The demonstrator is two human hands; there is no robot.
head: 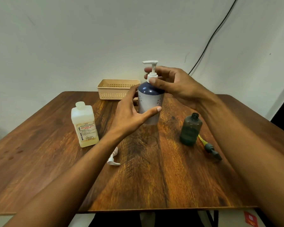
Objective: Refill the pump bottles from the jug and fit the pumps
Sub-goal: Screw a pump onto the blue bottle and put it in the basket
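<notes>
At the wooden table (154, 177), the left hand (129, 115) grips the blue-white bottle (150, 99). The right hand (172, 84) pinches the white pump (152, 69) atop that bottle.

Blue-and-white bottle (150, 102): upright at table centre, gripped round the body by the left hand (129, 112). Fitted white pump (152, 68): seated in its neck, collar pinched by the right hand (174, 84). Jug (84, 124): translucent, labelled, uncapped, upright at left. Dark green bottle (190, 129): open-necked, upright at right. Grey pump (209, 147), with a yellow tube, lies just beside it. Loose white pump (113, 158): lying in front of the jug.
</notes>
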